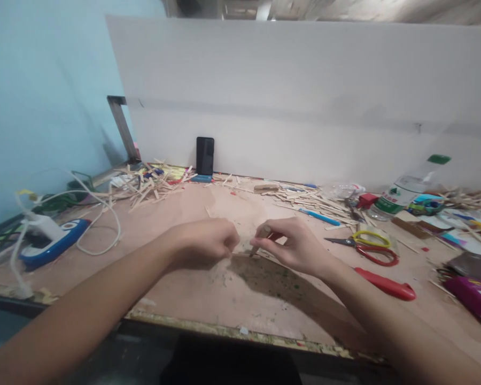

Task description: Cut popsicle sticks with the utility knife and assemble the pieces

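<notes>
My left hand [210, 239] is closed, knuckles up, low over the tabletop. Its fingertips press at the end of a thin pale wooden strip [242, 256] lying on the table; much of the grip is hidden. Just to the right, my right hand [291, 243] is closed in a pinch. Between its thumb and fingers is a short, slim, brownish stick-like piece [255, 248], its lower end pointing down at the table beside the strip. Its exact kind is too blurred to tell. The two hands are close but apart.
Right of my hands lie scissors [355, 243] with yellow and red handles, a red handle [387, 284] and a blue pen [319, 216]. Wooden sticks [320, 202] are piled behind. A phone [205, 156] leans on the white board; a bottle [401, 195] and blue power strip [56, 243] flank the workspace.
</notes>
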`<state>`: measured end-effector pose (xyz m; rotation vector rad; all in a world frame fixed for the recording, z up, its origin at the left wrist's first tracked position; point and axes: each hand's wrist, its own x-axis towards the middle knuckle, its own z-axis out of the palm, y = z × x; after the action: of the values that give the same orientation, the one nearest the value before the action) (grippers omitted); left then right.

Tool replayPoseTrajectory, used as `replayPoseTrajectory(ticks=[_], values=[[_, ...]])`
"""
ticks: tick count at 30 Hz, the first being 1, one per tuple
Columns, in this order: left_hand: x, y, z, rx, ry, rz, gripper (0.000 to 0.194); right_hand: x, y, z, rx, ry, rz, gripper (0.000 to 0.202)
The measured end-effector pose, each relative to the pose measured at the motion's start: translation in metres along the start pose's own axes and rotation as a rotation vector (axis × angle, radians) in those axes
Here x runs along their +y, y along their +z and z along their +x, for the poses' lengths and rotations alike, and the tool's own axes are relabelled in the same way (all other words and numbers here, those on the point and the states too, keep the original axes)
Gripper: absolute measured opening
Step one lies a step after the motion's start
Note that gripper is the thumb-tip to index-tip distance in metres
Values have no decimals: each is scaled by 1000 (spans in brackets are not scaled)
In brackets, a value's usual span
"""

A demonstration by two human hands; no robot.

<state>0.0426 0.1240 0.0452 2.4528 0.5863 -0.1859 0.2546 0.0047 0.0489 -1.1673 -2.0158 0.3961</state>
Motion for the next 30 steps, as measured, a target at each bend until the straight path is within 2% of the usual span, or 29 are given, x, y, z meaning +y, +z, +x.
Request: replayPoseTrajectory(ticks=[7, 19, 30], values=[[0, 0, -1, 5, -13, -23, 8, 0, 0, 0, 6, -8, 1, 29], [-1, -1, -1, -13, -20, -10, 7, 7, 0, 1, 28, 63, 73, 38], [-1, -2, 1, -12, 16, 7, 7, 4, -3, -1, 19, 10, 68, 30]])
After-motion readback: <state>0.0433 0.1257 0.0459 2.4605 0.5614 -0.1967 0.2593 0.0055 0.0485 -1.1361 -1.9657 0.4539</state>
